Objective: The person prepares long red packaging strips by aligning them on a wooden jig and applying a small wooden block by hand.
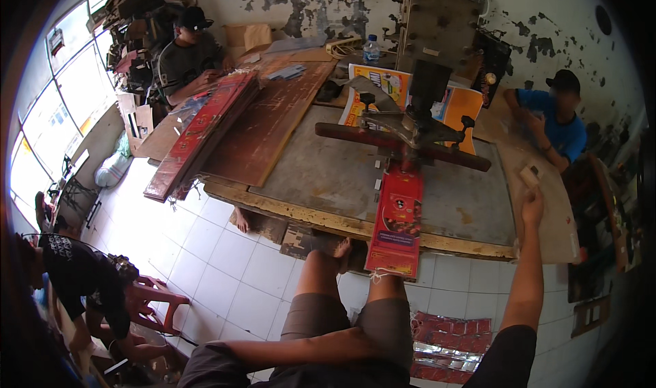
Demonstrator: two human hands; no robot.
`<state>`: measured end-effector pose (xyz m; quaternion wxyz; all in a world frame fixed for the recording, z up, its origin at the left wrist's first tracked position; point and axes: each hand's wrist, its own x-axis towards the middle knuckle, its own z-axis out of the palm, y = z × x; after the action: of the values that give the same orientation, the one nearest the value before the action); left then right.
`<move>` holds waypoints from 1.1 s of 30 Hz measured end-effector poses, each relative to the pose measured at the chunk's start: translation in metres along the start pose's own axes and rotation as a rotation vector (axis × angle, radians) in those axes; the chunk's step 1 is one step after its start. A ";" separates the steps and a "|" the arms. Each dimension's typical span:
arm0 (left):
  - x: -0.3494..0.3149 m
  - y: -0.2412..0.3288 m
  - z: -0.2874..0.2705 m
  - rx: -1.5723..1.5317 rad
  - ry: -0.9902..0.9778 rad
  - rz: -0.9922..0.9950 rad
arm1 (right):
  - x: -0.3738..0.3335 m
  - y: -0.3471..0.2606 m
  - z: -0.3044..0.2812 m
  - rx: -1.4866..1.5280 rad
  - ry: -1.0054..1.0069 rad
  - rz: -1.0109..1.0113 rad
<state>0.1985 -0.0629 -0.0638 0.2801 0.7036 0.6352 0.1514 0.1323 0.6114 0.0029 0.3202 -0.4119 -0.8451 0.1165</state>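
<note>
My right arm reaches out to the right side of the work table, where my right hand [531, 207] is closed at the near end of a small tan wooden block [529, 177]. My left forearm lies across my lap; the left hand [369, 345] is by my right thigh, its fingers hidden. Straight ahead, a stack of long red printed plastic packaging strips [396, 217] runs under the head of a dark metal press [410, 125] and overhangs the table's front edge. White string hangs from its near end. Neither hand touches the strips.
The press stands on a grey metal-topped table [311, 176]. More red strips [201, 135] are piled on a brown board [263, 125] to the left. Red packaging [451, 340] lies on the tiled floor. People sit far left and right; another bends at lower left beside a red stool [154, 299].
</note>
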 end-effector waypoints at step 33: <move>0.028 -0.003 0.042 -0.249 0.106 0.185 | 0.006 0.008 0.005 -0.005 -0.023 0.004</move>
<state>0.2236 -0.0439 -0.1033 0.3161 0.7102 0.5578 0.2908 0.1321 0.6214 -0.0019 0.3093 -0.4129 -0.8483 0.1197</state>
